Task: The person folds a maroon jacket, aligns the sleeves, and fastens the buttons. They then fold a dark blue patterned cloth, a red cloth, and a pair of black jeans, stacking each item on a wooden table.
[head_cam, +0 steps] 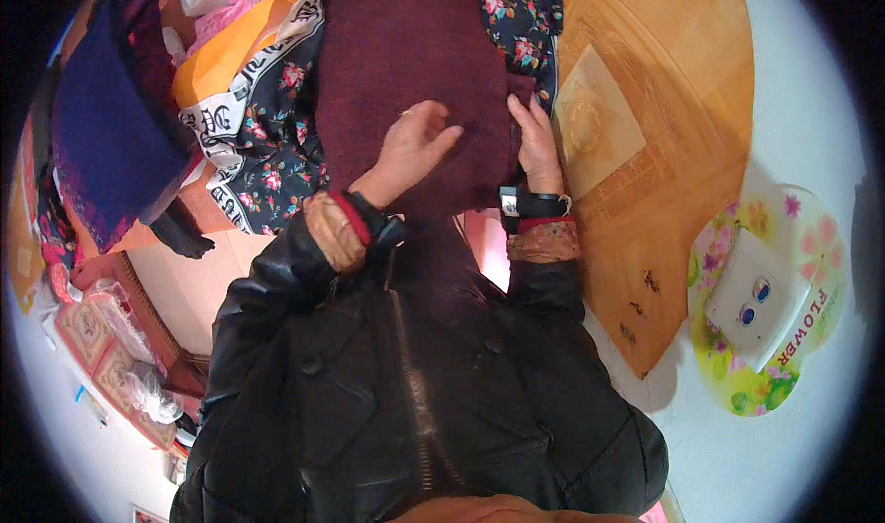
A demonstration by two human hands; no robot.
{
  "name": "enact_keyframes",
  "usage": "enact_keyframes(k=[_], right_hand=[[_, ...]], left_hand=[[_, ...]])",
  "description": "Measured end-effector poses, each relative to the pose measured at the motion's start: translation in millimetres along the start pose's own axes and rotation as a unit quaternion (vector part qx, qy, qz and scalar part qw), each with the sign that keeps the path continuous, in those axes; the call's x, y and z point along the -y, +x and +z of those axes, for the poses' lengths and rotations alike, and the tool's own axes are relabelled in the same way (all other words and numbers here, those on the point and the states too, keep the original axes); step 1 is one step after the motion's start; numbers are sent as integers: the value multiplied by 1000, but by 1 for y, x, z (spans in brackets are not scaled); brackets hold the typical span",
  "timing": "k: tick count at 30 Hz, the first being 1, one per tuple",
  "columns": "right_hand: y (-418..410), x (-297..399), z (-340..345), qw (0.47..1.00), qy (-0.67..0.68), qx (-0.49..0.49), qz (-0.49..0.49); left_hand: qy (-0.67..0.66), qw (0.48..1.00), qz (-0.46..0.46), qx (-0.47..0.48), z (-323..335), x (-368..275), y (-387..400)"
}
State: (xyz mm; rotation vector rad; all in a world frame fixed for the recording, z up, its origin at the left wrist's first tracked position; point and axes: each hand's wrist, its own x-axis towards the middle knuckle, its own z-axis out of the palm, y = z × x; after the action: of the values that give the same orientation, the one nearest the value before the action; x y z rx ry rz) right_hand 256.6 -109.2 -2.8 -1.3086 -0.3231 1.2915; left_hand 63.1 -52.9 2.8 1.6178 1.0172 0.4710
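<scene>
A dark maroon knitted cloth (415,53), some kind of garment or blanket, lies spread before me over a black floral fabric (283,122). My left hand (415,148) rests on or just above the cloth's near part, fingers curled and thumb apart, with a ring on one finger. At the cloth's right edge is my right hand (536,139), its thumb side against a small folded flap of the same maroon cloth; the palm side is partly hidden. Whether those fingers grip the flap is not plain.
Left of the floral fabric lie an orange cloth (225,49) and a navy textile (117,136). A carved wooden headboard or panel (664,122) stands at the right, near a wall switch (757,298) with a floral surround. Clear plastic bags (148,392) are at lower left.
</scene>
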Motion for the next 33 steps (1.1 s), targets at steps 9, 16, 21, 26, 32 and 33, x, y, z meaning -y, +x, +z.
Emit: enact_keyframes(k=[9,16,21,26,32,33], right_hand=[[-18,-5,10,999,-1,-4,39],[-18,11,24,999,-15,2,46],[-10,23,24,999,8,37,37],[24,4,13,995,-16,18,96],[-5,-6,-9,997,-76,-13,18],[-15,-6,-11,990,-136,-29,21]], left_hand=[[177,984,28,-8,37,-29,23],[37,998,-46,5,-8,-50,12],[-91,996,-8,9,-8,-75,4],[10,997,24,69,33,-47,34],[-17,994,33,103,14,-16,6],[-50,993,50,99,8,-12,0]])
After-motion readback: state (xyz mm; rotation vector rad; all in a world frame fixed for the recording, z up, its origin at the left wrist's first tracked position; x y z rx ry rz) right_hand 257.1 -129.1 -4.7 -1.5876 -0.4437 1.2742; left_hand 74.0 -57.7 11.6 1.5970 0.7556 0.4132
